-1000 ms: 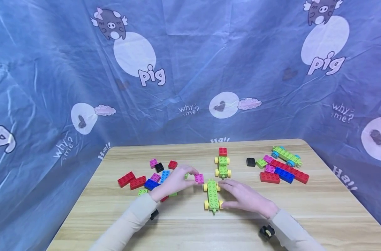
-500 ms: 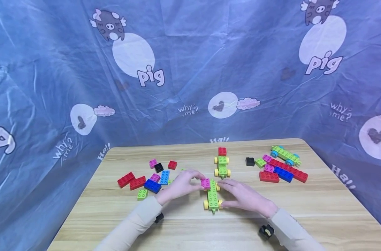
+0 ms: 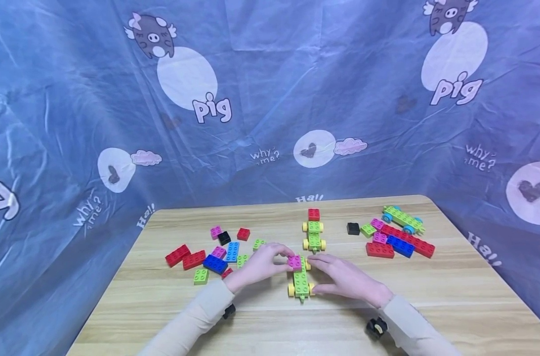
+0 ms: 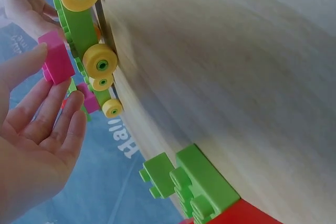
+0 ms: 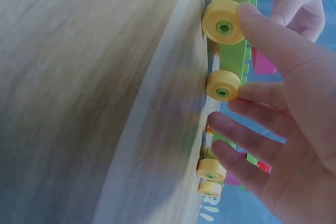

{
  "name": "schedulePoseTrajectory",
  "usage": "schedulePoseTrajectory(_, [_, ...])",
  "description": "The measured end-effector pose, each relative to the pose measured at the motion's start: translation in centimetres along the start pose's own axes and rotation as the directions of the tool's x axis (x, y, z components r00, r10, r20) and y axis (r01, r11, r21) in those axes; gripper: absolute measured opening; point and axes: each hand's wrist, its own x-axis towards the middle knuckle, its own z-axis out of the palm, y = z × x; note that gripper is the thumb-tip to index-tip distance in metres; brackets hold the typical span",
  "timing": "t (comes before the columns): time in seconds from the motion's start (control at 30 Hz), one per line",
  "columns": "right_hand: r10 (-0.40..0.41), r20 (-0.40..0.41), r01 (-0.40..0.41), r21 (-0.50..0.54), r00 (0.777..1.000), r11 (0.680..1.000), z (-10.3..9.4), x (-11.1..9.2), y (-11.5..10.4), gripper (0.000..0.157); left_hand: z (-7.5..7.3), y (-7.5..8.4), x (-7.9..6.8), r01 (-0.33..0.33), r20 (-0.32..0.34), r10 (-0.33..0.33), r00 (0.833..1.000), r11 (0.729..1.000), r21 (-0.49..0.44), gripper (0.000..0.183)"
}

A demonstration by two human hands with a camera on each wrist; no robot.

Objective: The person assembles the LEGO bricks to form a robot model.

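Note:
A pink brick (image 3: 295,263) is pinched between the thumb and fingers of my left hand (image 3: 262,265). It overlaps the far end of a green wheeled base (image 3: 301,283) in the head view; the left wrist view shows the brick (image 4: 58,61) close over the studs. My right hand (image 3: 347,278) lies along the base's right side with fingers fairly straight. In the right wrist view its thumb touches one yellow wheel (image 5: 223,22) and its index fingertip the other wheel (image 5: 223,86). The remaining fingers are spread and hold nothing.
Beyond the base stands another green wheeled piece (image 3: 314,235), with a red brick (image 3: 313,214) at its far end. Loose bricks, including a dark blue one (image 3: 215,264), lie left. At right are a black brick (image 3: 353,228), a long red brick (image 3: 423,247) and a blue-wheeled base (image 3: 403,219).
My left hand has carried the pink brick rightward, from beside the green wheeled base to over its far end. My right hand has stayed beside the wheels.

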Motion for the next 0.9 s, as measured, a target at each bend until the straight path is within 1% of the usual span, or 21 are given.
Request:
schedulePoseTrajectory(0.17, [0.017, 0.018, -0.017, 0.009, 1.000, 1.000, -0.1, 0.0, -0.1, 0.075, 0.3, 0.0, 0.2, -0.005, 0.000, 0.005, 1.000, 1.000, 0.008, 0.033])
schedulePoseTrajectory(0.4, [0.006, 0.003, -0.006, 0.009, 1.000, 1.000, 0.0, 0.0, 0.0, 0.075, 0.7, -0.1, 0.2, -0.010, -0.002, 0.010, 1.000, 1.000, 0.006, 0.030])
schedulePoseTrajectory(0.57, [0.015, 0.015, -0.015, 0.011, 1.000, 1.000, 0.0, 0.0, 0.0, 0.076, 1.0, -0.2, 0.2, -0.009, -0.007, 0.009, 1.000, 1.000, -0.002, 0.030])
schedulePoseTrajectory(0.7, [0.020, 0.017, -0.020, 0.007, 1.000, 1.000, 0.0, 0.0, -0.1, 0.076, 1.1, -0.1, 0.2, -0.022, -0.011, 0.022, 1.000, 1.000, -0.016, 0.032])
schedulePoseTrajectory(0.9, [0.021, 0.016, -0.021, 0.010, 1.000, 1.000, -0.1, -0.1, -0.1, 0.075, 1.0, -0.1, 0.2, -0.036, -0.015, 0.036, 0.999, 0.999, -0.007, 0.032])
